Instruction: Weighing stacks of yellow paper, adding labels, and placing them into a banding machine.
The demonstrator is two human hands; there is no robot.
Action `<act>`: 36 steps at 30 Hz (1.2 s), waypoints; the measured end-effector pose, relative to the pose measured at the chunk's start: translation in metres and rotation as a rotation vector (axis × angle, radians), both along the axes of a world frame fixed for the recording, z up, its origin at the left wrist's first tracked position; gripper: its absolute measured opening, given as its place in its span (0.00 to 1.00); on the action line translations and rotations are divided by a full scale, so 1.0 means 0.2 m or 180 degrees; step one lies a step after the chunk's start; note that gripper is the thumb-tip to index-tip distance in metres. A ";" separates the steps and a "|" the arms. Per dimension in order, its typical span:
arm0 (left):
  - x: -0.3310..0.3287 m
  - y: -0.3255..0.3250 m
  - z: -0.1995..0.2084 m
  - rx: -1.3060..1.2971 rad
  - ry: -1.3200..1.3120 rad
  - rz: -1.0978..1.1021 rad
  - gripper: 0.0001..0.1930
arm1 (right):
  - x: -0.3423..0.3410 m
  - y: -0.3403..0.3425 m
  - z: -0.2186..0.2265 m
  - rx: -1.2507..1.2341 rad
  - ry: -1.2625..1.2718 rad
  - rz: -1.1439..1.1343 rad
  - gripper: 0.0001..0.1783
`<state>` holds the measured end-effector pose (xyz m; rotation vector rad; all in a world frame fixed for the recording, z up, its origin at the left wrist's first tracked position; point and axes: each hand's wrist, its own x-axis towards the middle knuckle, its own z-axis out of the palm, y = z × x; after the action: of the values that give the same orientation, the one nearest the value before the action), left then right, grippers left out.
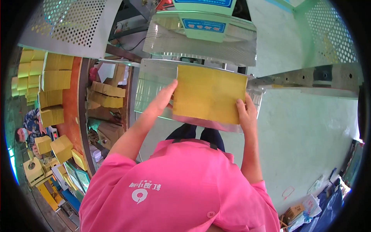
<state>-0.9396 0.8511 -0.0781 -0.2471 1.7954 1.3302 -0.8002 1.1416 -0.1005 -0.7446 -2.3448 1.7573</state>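
A flat, rectangular yellow-brown cardboard piece point(210, 94) lies level in front of me, over a shiny metal tray point(148, 83) of a machine. My left hand point(167, 96) presses along its left edge, the fingers pointing away from me and partly hidden by the edge. At the right edge my right hand point(247, 110) grips it, thumb on top and fingers along the side. Whether the cardboard is one sheet or a thin stack, I cannot tell. Beyond it rises the machine's metal cover point(201, 40), with a blue label on a pale green part.
A slotted metal bar point(305, 77) juts out at the right, and perforated metal panels point(69, 29) stand at both far corners. Left of me is a shelf point(106, 94) with folded cardboard. Beyond, cardboard stacks point(56, 81) line a brown bench, and another person point(31, 123) sits.
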 end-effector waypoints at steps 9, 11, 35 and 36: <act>-0.03 0.08 0.06 -0.0336 -0.0182 0.0131 0.41 | -0.02 -0.09 -0.02 -0.1222 0.0572 -0.0305 0.26; -0.04 0.09 0.06 -0.0371 -0.0203 0.0129 0.41 | -0.02 -0.11 -0.01 -0.1660 0.0521 -0.0439 0.27; 0.19 0.20 -0.14 0.1577 -0.0073 0.1246 0.35 | -0.12 -0.14 0.06 -0.2129 0.0597 -0.0405 0.29; 0.17 0.21 -0.13 0.1786 0.0051 0.1237 0.34 | -0.14 -0.13 0.08 -0.2106 0.0596 -0.0405 0.29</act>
<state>-0.9056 0.8940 -0.1040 -0.2820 1.3526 2.0537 -0.8279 1.1157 -0.0850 -0.7320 -1.5485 2.4330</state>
